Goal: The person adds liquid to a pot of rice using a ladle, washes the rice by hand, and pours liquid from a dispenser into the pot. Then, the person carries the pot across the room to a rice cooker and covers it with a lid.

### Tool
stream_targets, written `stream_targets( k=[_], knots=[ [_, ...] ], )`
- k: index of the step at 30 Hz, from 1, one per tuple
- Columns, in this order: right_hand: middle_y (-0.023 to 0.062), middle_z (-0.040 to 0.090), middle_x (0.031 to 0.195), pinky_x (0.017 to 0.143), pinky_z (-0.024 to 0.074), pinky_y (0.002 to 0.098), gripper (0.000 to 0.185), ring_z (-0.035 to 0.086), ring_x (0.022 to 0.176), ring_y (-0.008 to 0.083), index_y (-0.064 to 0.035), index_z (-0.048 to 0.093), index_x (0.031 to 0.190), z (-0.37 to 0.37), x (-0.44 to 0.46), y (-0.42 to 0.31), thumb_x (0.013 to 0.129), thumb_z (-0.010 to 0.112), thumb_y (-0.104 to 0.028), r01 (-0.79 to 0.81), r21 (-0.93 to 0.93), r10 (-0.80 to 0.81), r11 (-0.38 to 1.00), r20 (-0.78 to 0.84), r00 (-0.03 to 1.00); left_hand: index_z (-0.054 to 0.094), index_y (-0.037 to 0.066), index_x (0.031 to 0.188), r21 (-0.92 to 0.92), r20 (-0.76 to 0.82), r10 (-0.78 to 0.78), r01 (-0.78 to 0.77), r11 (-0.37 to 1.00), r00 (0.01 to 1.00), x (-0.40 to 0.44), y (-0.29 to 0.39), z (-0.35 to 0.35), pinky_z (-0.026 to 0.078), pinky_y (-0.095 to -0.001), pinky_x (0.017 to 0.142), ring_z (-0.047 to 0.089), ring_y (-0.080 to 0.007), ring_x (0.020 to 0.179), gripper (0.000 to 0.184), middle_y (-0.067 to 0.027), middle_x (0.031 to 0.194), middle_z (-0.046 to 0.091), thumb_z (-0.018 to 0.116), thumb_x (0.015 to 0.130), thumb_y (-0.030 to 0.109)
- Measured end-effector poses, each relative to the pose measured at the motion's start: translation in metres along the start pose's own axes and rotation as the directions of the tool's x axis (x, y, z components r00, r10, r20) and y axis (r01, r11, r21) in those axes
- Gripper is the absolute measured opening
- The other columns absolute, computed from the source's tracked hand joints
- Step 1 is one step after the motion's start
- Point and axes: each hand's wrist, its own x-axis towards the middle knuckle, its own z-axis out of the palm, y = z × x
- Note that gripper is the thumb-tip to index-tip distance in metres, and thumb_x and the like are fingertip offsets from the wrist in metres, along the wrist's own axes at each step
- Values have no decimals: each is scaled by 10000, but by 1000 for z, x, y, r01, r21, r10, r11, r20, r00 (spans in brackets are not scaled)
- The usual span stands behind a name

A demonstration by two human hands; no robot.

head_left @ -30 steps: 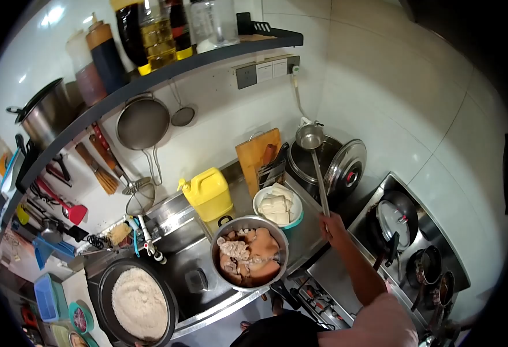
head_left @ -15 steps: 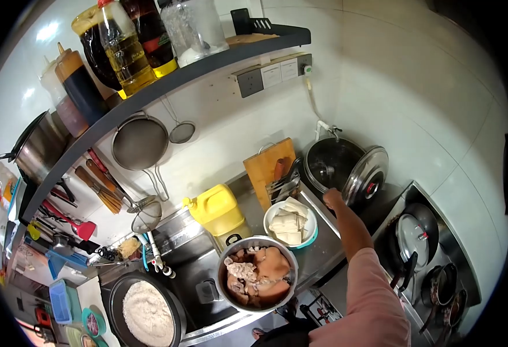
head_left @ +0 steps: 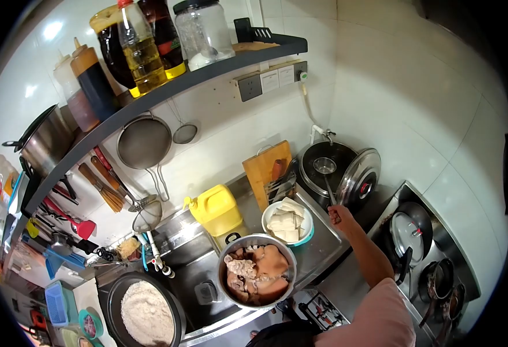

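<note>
My right hand (head_left: pixel 340 216) is closed around the handle of a ladle (head_left: pixel 325 166). The round bowl of the ladle is up over the mouth of a deep dark pot (head_left: pixel 310 184) in the corner. A metal lid (head_left: pixel 368 168) leans tilted against that pot's right side. Left of my hand stands a white bowl (head_left: pixel 307 231) of pale rectangular pieces (head_left: pixel 286 222). Nearer to me, a large metal pot (head_left: pixel 292 282) holds meat chunks (head_left: pixel 270 263) in dark liquid. My left hand is out of the picture.
A yellow jug (head_left: pixel 214 209) stands beside the sink (head_left: pixel 205 315). A wooden board (head_left: pixel 258 180) leans at the wall. On the left is a black basin (head_left: pixel 115 324) of pale grainy stuff. Pans (head_left: pixel 433 231) lie at the right, and a shelf (head_left: pixel 208 72) of bottles hangs above.
My right hand has pulled back from the pot's rim toward me. The ladle's bowl, earlier down inside the pot, has risen to its mouth. The view has shifted slightly.
</note>
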Motion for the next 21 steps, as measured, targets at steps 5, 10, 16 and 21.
stream_targets(
  k=[5, 10, 16, 21],
  knots=[
    [-22, 422, 563, 399, 248, 232, 291, 345, 422, 76, -141, 431, 651, 4, -98, -14, 862, 629, -111, 85, -52, -81, 995, 76, 994, 417, 20, 1421, 248, -134, 238, -200, 948, 962, 15, 5, 22, 453, -566, 900, 559, -412, 1116, 865, -248, 1283, 547, 628, 817, 603],
    [-41, 450, 583, 396, 245, 232, 244, 359, 427, 51, -148, 443, 716, 39, -214, -44, 835, 650, -98, 193, -213, -183, 958, 65, 981, 617, 96, 1233, 147, -114, 222, -204, 968, 968, 4, 34, -8, 446, -525, 919, 564, -330, 1164, 546, -130, 1270, 592, 559, 887, 515],
    [-55, 442, 580, 356, 225, 223, 226, 321, 410, 31, -136, 442, 720, 107, -368, -57, 856, 617, -92, 223, -383, -219, 897, 54, 974, 475, 84, 1371, 162, -63, 189, -177, 971, 980, 1, 26, 12, 366, -493, 1019, 439, -361, 1306, 587, -141, 1365, 516, 467, 960, 504],
    [-45, 442, 575, 313, 248, 221, 182, 327, 371, 25, -89, 481, 742, 146, -463, -27, 864, 617, -84, 247, -485, -189, 839, 165, 968, 398, 97, 1448, 43, 51, 122, -125, 991, 991, 1, 20, 18, 248, -510, 1119, 295, -330, 1423, 566, -86, 1454, 454, 554, 943, 301]
  ],
)
